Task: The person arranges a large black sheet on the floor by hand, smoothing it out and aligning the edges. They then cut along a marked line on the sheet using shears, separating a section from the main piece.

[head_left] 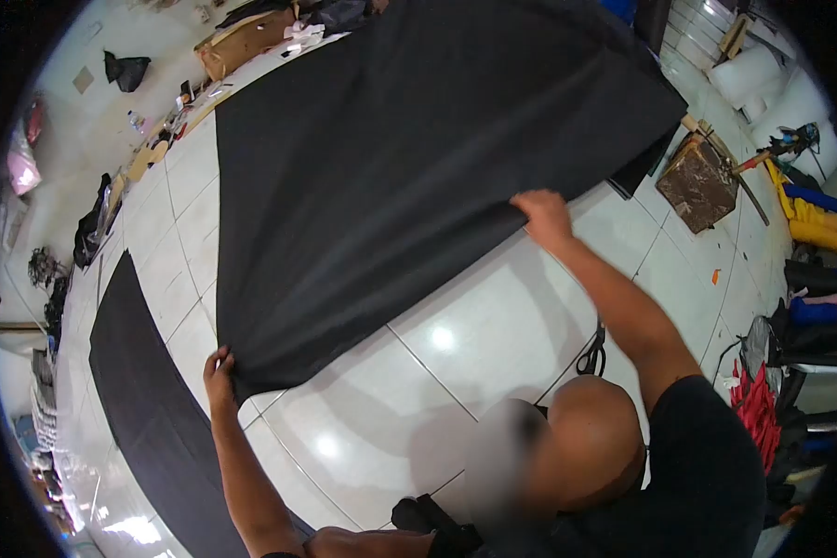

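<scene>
A large sheet of black fabric (391,167) spreads over the white tiled floor. My left hand (219,372) pinches its near left corner. Farther right, my right hand (544,216) grips the near edge of the same fabric, with the fingers curled over it. Between my hands the edge runs slantwise and shows soft folds. A separate strip of black fabric (153,400) lies on the floor to the left, beside my left forearm.
Black scissors (592,356) rest on the tiles near my right arm. A worn brown block (698,183) stands at the right. Cardboard (246,42) and scraps line the far left. Red material (756,409) and rolls (818,219) are at the right edge.
</scene>
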Motion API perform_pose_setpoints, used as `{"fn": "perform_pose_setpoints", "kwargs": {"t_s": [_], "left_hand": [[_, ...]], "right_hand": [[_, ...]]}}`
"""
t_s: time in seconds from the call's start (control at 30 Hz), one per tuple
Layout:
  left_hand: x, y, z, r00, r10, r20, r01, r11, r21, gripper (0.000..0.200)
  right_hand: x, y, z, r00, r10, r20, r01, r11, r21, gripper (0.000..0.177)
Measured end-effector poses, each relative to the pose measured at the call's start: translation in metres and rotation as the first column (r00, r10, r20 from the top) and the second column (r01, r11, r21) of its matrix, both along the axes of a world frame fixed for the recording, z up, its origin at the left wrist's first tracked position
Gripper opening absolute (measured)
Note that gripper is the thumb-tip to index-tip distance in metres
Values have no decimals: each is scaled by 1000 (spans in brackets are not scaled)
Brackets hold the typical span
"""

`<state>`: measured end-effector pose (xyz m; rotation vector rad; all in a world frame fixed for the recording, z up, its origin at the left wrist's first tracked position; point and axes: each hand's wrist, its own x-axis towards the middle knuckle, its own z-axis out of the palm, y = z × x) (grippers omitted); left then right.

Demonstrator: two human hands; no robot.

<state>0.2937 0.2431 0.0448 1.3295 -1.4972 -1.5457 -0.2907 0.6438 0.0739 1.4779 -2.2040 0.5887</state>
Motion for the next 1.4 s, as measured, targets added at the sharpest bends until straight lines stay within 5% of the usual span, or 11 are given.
{"fn": "perform_pose_setpoints", "kwargs": {"t_s": [0.07,0.23,0.37,0.6,0.7,0.87,0.97,1.03,1.07,1.3,1.4], "left_hand": [[72,2,-18,970,72,232,-45,992,-117,29],[207,94,-82,898,208,388,-205,978,-47,17],[283,135,-143,883,285,373,-282,957,-64,19],[269,142,-123,912,297,285,-297,954,-43,23],[260,131,-116,902,264,341,-227,963,-146,32],[204,150,-78,965,97,244,-146,971,191,56],[210,150,-83,933,30,358,-115,969,218,74],[212,154,-78,896,29,444,-152,958,245,77],[203,158,-51,875,-44,483,-144,927,345,79],[170,154,-80,563,228,794,-142,974,-179,69],[187,125,-117,734,365,573,-284,931,-228,39]], "right_hand": [[59,-18,-37,994,17,105,-23,998,57,24],[153,-7,-83,941,146,306,-288,820,494,30],[191,1,-87,885,221,409,-392,829,400,30],[147,59,-70,935,251,252,-329,880,342,39],[105,97,-88,995,69,76,-92,926,366,38],[54,109,-75,915,-369,161,295,887,354,38],[41,102,-67,951,-233,205,99,853,512,39],[32,116,-76,973,-108,205,26,929,368,41],[37,123,-72,942,-217,256,73,877,475,44],[58,151,-96,969,-213,127,130,873,471,60],[30,127,-95,964,-182,194,79,893,443,59]]}}
